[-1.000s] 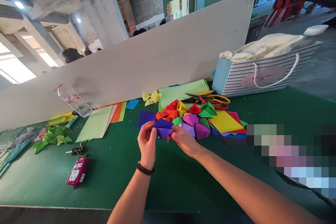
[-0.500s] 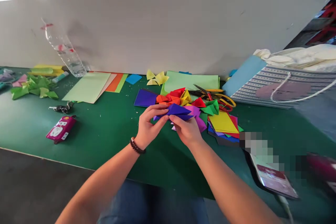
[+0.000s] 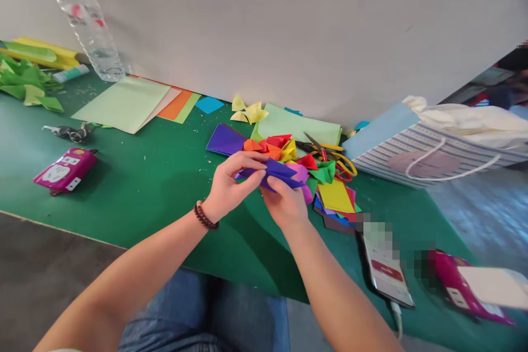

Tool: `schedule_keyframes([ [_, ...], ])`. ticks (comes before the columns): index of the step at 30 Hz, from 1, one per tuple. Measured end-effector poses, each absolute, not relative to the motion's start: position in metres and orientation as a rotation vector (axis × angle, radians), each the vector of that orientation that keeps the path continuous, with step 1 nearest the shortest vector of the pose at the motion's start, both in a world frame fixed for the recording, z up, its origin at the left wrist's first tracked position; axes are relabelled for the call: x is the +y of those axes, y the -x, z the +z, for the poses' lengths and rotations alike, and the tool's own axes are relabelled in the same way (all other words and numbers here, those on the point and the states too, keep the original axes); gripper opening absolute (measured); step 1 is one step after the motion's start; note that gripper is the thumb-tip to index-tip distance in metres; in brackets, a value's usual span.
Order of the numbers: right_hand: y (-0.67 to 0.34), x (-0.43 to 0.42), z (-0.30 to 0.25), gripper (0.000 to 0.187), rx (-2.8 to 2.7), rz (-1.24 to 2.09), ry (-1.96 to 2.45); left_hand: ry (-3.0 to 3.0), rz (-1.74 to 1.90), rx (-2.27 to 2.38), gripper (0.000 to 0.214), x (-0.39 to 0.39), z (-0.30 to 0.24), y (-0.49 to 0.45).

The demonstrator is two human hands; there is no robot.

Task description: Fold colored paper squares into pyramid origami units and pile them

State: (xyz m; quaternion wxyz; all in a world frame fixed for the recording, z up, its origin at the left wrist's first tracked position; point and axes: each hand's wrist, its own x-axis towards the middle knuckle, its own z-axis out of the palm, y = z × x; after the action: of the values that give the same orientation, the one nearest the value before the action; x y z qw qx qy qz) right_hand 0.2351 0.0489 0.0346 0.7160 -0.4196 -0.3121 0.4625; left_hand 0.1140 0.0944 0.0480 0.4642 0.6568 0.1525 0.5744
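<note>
The left hand (image 3: 233, 184), a dark beaded bracelet (image 3: 203, 216) on its wrist, and the right hand (image 3: 284, 204) are close together, both clamped on a folded dark-purple paper piece (image 3: 274, 171) (its exact folds are hidden by the fingers), held over a green work table (image 3: 136, 192). Just behind lies a heap of small folded red, orange, yellow and green paper triangles (image 3: 284, 149), beside a flat violet paper sheet (image 3: 226, 140) and steel scissors with yellow and red handles (image 3: 330, 154).
</note>
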Motion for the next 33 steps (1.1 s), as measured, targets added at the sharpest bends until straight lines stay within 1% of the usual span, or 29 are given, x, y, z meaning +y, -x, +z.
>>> schedule_keyframes([
  [5, -0.2367, 0.0488, 0.0355, 0.024, -0.709, 0.971, 0.937, -1.689, 1.396, 0.333, 0.01, 0.0939, 0.0504, -0.1125],
  [18, -0.2354, 0.0506, 0.0353, 0.021, -0.659, 0.926, 0.879, -1.914, 1.537, 0.278, 0.011, 0.0941, 0.0497, -0.1144],
  [25, -0.2349, 0.0478, 0.0369, 0.021, -0.81, 0.802, 0.978, -1.718, 1.501, 0.314, 0.008, 0.0947, 0.0471, -0.115],
  [33, -0.2335, 0.0443, 0.036, 0.026, -0.836, 0.799, 0.989, -1.597, 1.398, 0.272, 0.004, 0.0951, 0.0451, -0.1128],
])
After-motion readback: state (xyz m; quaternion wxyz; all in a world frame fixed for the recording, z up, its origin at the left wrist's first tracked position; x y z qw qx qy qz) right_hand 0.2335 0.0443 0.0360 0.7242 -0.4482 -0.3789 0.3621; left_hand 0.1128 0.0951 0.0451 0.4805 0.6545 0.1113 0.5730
